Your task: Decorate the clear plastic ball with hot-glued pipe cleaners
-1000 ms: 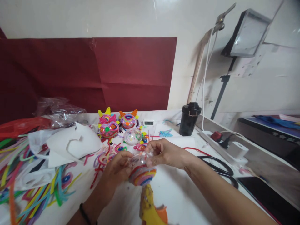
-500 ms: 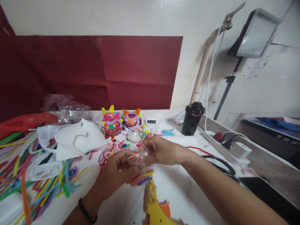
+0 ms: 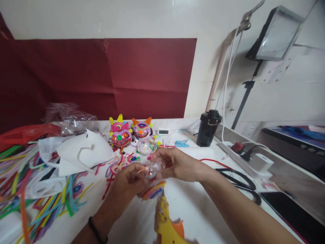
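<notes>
Clear plastic piece point(image 3: 153, 170) lies between left hand point(image 3: 127, 183) and right hand point(image 3: 176, 165), fingers of both pinched on it, neither clearly nearer. Rainbow-striped piece point(image 3: 153, 190) at its near side; long axis unclear.

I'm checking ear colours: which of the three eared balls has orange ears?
The rightmost eared ball, nearest the white digital display; the yellow-eared ball and pink-eared ball sit left of it.

Left hand point(image 3: 129, 180) curled in a pinch; right hand point(image 3: 175, 164) arched, pinching close beside.
</notes>
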{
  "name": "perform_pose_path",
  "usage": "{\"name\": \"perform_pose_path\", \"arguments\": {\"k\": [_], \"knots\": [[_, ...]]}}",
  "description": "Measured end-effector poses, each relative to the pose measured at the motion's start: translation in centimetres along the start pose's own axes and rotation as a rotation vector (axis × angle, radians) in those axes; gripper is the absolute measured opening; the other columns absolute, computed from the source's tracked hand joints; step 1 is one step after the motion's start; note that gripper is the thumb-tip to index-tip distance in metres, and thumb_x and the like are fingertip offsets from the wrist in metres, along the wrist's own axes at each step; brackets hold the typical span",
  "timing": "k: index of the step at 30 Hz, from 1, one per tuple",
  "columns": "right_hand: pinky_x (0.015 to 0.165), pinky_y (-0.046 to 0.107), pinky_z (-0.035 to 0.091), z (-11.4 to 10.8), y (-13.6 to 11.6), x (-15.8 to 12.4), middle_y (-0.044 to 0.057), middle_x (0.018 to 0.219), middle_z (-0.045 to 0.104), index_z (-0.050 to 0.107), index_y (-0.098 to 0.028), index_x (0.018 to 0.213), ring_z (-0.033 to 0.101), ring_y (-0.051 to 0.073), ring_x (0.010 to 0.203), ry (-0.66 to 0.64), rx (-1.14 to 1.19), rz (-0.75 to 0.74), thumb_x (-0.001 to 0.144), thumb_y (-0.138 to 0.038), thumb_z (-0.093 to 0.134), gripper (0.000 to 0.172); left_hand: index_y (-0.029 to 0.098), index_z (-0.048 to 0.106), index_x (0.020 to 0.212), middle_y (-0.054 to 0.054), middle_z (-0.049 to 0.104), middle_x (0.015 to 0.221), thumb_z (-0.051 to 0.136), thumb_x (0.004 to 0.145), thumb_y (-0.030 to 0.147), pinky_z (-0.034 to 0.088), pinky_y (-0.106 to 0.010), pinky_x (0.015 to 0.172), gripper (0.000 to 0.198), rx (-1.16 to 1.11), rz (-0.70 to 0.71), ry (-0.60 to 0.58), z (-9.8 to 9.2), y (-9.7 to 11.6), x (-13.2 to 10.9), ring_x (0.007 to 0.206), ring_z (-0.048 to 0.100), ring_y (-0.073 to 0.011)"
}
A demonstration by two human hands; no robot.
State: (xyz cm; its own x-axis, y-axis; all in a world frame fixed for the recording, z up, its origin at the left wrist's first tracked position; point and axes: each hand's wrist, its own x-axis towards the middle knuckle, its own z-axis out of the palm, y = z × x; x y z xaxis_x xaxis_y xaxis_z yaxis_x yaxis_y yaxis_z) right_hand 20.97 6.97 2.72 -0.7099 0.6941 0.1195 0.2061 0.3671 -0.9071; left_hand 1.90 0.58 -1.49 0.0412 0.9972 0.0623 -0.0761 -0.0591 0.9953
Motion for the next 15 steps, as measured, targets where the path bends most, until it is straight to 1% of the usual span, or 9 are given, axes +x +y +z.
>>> {"name": "perform_pose_path", "arguments": {"k": [4, 8, 11, 13, 15], "knots": [[0.054, 0.024, 0.033, 0.3, 0.4, 0.1, -0.005, 0.068, 0.046, 0.061, -0.017, 0.096, 0.039, 0.011, 0.061, 0.053, -0.039, -0.023, 0.068, -0.031, 0.075, 0.035, 0.018, 0.063, 0.075, 0.005, 0.057, 0.054, 0.082, 0.060, 0.035, 0.036, -0.020, 0.044, 0.030, -0.056, -0.015, 0.022, 0.3, 0.1, 0.0, 0.043, 0.047, -0.0085], [0.054, 0.023, 0.033, 0.4, 0.7, 0.2, -0.006, 0.068, 0.047, 0.062, -0.019, 0.095, 0.041, 0.011, 0.061, 0.105, -0.109, -0.057, 0.068, -0.026, 0.076, 0.030, 0.017, 0.063, 0.072, 0.005, 0.058, 0.053, 0.084, 0.056, 0.036, 0.033, -0.017, 0.043, 0.032, -0.087, -0.020, 0.045, 0.7, 0.2, 0.0, 0.044, 0.046, -0.0070], [0.054, 0.023, 0.035, 0.2, 0.3, -0.1, -0.006, 0.068, 0.049, 0.063, -0.019, 0.100, 0.045, 0.011, 0.060, 0.111, -0.176, -0.053, 0.070, -0.018, 0.074, 0.032, 0.018, 0.062, 0.069, 0.006, 0.055, 0.050, 0.084, 0.056, 0.035, 0.033, -0.017, 0.042, 0.032, -0.081, -0.041, 0.088, 0.9, 0.3, 0.1, 0.042, 0.044, -0.0064], [0.057, 0.023, 0.039, 0.0, -0.4, -0.5, -0.004, 0.071, 0.053, 0.062, -0.019, 0.105, 0.049, 0.011, 0.062, 0.107, -0.233, -0.060, 0.073, -0.010, 0.070, 0.034, 0.018, 0.060, 0.069, 0.008, 0.053, 0.047, 0.085, 0.055, 0.034, 0.032, -0.018, 0.041, 0.032, -0.076, -0.055, 0.122, 1.1, 0.3, 0.1, 0.040, 0.043, -0.0061], [0.063, 0.024, 0.043, 0.0, -1.2, -0.9, 0.000, 0.083, 0.060, 0.062, -0.018, 0.106, 0.055, 0.013, 0.069, 0.131, -0.334, -0.123, 0.074, -0.003, 0.065, 0.036, 0.018, 0.060, 0.069, 0.008, 0.054, 0.049, 0.085, 0.053, 0.034, 0.032, -0.018, 0.041, 0.034, -0.078, -0.046, 0.151, 1.2, 0.2, 0.2, 0.040, 0.044, -0.0064]]}}
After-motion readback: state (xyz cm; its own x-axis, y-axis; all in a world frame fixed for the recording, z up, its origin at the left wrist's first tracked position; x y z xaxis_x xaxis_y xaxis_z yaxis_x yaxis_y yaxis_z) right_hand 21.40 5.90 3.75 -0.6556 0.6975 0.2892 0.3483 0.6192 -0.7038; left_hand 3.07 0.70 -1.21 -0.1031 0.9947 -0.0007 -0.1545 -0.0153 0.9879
